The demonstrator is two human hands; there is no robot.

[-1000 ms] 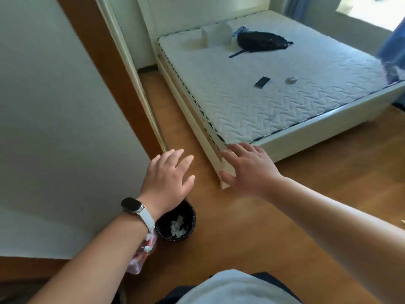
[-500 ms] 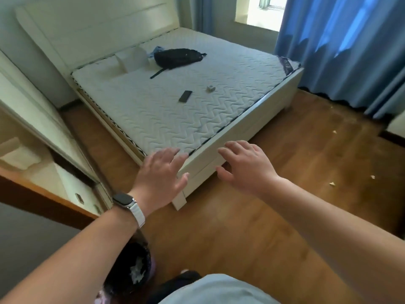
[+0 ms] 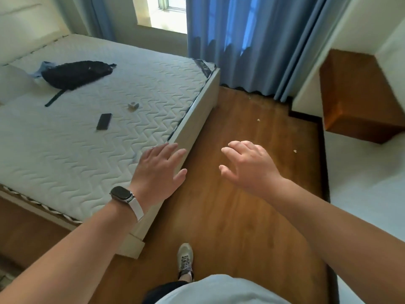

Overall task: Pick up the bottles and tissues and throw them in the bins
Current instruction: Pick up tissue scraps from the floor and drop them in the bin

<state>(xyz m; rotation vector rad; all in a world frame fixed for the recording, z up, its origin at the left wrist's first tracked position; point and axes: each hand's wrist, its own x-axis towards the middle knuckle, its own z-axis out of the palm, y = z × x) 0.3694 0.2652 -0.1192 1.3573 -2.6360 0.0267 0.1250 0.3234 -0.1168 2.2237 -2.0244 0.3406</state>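
Two tiny pale tissue scraps (image 3: 295, 151) dot the floor (image 3: 219, 216) beyond left hand (image 3: 157, 172) and right hand (image 3: 249, 170), both spread.

Bare wooden floor (image 3: 252, 216) runs up the middle; bed frame (image 3: 192, 126) blocks left, wooden cabinet (image 3: 359, 95) upper right.

Left hand (image 3: 158, 172): reaching forward, palm down, fingers spreading straight, holding nothing.
Right hand (image 3: 249, 167): reaching forward, fingers loosely curving, holding nothing.
Arms: both extending ahead.
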